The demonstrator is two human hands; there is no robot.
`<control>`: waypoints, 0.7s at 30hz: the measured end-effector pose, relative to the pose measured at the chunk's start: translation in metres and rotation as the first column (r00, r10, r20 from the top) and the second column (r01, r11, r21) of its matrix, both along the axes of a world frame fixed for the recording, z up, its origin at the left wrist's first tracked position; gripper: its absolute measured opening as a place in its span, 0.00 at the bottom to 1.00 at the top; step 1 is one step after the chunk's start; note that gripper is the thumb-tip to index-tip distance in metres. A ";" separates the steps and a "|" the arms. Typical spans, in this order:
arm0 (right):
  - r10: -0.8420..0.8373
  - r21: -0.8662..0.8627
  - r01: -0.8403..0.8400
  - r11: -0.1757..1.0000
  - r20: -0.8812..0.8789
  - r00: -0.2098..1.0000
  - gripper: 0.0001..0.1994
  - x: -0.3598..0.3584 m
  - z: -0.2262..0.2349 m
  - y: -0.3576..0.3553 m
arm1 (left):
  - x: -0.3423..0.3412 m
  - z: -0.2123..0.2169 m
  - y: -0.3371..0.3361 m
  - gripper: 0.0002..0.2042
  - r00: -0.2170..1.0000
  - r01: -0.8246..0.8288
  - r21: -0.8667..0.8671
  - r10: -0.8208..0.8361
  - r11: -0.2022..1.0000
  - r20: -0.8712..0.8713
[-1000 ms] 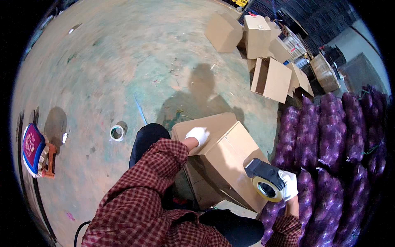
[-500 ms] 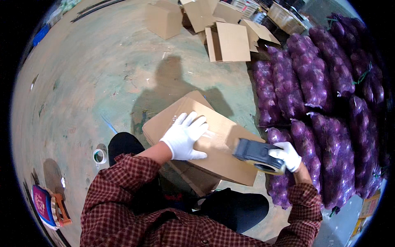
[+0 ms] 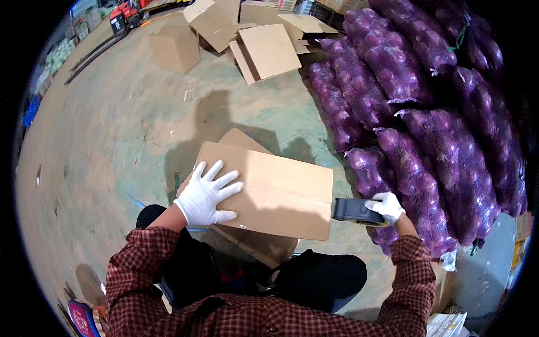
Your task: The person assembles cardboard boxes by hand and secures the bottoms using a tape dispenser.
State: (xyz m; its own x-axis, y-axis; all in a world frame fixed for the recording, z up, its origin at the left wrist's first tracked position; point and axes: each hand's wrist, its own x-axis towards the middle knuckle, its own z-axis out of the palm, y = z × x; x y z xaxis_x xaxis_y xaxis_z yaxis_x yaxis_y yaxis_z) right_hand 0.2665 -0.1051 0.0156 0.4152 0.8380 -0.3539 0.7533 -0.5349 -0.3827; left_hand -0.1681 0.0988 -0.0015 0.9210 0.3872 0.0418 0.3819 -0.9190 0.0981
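A: Position of the carton?

B: Centre of view, long side running roughly 9 to 3 o'clock. Other cardboard (image 3: 264, 245) showed past its 6 o'clock edge; whether the carton (image 3: 286, 177) rested on that, I could not tell.

A: State of the hands?

B: Left hand (image 3: 202, 197): fingers spread, laid on the carton's upper face near its 9 o'clock end, gripping nothing. Right hand (image 3: 389, 208), out at 3 o'clock: fingers closed round a black tape dispenser (image 3: 355, 209). The dispenser's nose stood at the carton's 3 o'clock edge — contact could not be made out.

A: Handling estimate?

B: Carton judged light for its bulk, contents unseen. Probably stiff along the edges and softer mid-panel by the seam (image 3: 286, 194), where a hard push might dent it. Gloves could slide slightly on the smooth board. Best hold: a flat palm near one end, or both hands low at 9 and 3 o'clock. Dispenser judged rigid — best taken by its 3 o'clock end, away from the nose.

A: Surroundings?

B: Purple mesh sacks (image 3: 443, 157) between 2 and 3 o'clock; loose cartons (image 3: 272, 48) on the floor (image 3: 112, 112) at 12.
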 end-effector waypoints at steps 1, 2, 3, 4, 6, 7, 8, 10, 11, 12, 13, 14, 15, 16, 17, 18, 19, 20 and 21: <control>-0.033 -0.008 0.033 0.999 -0.025 0.999 0.21 -0.008 -0.004 0.006 | 0.001 0.001 0.001 0.35 1.000 0.025 0.015 -0.025 1.000 -0.016; -0.061 -0.024 0.060 0.998 -0.051 0.997 0.22 -0.014 -0.010 0.011 | 0.004 0.001 0.000 0.34 0.998 0.045 0.022 -0.044 0.999 -0.033; -0.100 0.003 0.101 0.995 -0.106 0.989 0.22 -0.019 -0.010 0.013 | 0.010 0.001 -0.002 0.32 0.998 0.061 0.042 -0.060 0.997 -0.034; -0.084 -0.023 0.083 0.996 -0.061 0.995 0.23 -0.018 -0.006 0.015 | 0.024 0.001 -0.004 0.32 0.990 0.143 -0.020 -0.142 0.990 0.007; -0.013 -0.032 0.013 0.999 0.005 1.000 0.23 -0.016 -0.010 0.021 | 0.063 0.002 -0.017 0.32 0.958 0.281 -0.128 -0.269 0.951 0.100; 0.000 -0.065 0.002 0.998 0.040 0.999 0.24 -0.020 -0.005 0.025 | 0.087 -0.003 -0.025 0.32 0.929 0.349 -0.122 -0.325 0.929 0.178; 0.018 -0.069 -0.014 0.998 0.058 0.998 0.24 -0.024 0.000 0.028 | 0.112 -0.006 -0.033 0.32 0.890 0.416 -0.106 -0.380 0.903 0.254; 0.055 -0.082 -0.047 0.996 0.097 0.994 0.25 -0.029 0.004 0.034 | 0.161 -0.012 -0.052 0.26 0.791 0.535 -0.044 -0.482 0.844 0.378; 0.050 -0.084 -0.042 0.996 0.092 0.994 0.25 -0.027 0.000 0.036 | 0.181 -0.009 -0.063 0.21 0.797 0.570 -0.074 -0.528 0.818 0.294; 0.029 -0.078 -0.024 0.997 0.061 0.998 0.25 -0.027 -0.003 0.038 | 0.194 -0.005 -0.074 0.18 0.798 0.594 -0.111 -0.567 0.797 0.201; 0.010 -0.073 -0.008 0.997 0.032 0.999 0.25 -0.027 -0.003 0.040 | 0.203 -0.010 -0.080 0.15 0.802 0.591 -0.065 -0.578 0.804 0.151; -0.015 -0.072 0.015 0.997 0.004 1.000 0.25 -0.026 -0.004 0.039 | 0.212 -0.017 -0.086 0.15 0.801 0.595 -0.023 -0.590 0.804 0.102; -0.101 -0.099 0.092 0.991 -0.088 0.991 0.24 -0.014 -0.014 0.035 | 0.223 -0.015 -0.091 0.14 0.822 0.568 -0.052 -0.569 0.822 -0.007; -0.217 -0.105 0.199 0.974 -0.213 0.953 0.23 -0.005 -0.026 0.030 | 0.232 -0.013 -0.095 0.14 0.831 0.538 -0.078 -0.544 0.839 -0.117; -0.282 -0.126 0.262 0.957 -0.180 0.942 0.24 0.003 -0.050 0.023 | 0.239 -0.008 -0.099 0.14 0.822 0.509 -0.096 -0.516 0.855 -0.241; -0.324 -0.141 0.304 0.942 -0.161 0.932 0.25 -0.006 -0.063 0.026 | 0.236 -0.006 -0.100 0.14 0.816 0.497 -0.085 -0.499 0.863 -0.292; -0.270 -0.271 0.255 0.928 -0.017 0.963 0.27 -0.018 -0.078 0.027 | 0.233 -0.004 -0.101 0.15 0.806 0.489 -0.074 -0.483 0.869 -0.342; -0.273 -0.272 0.294 0.916 0.111 0.956 0.28 -0.050 -0.072 0.033 | 0.229 -0.004 -0.099 0.16 0.795 0.478 -0.063 -0.462 0.876 -0.393; -0.328 -0.157 0.344 0.926 0.124 0.937 0.28 -0.036 -0.099 0.018 | 0.238 -0.002 -0.104 0.17 0.791 0.482 -0.035 -0.452 0.875 -0.412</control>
State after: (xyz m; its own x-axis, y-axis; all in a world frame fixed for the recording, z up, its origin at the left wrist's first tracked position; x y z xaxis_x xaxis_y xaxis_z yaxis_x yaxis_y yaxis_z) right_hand 0.2300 -0.0875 -0.0830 0.7000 0.5725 -0.4270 0.5455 -0.8145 -0.1976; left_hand 0.0701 -0.0053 -0.0034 0.9310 -0.0849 -0.3551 -0.1043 -0.9939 -0.0357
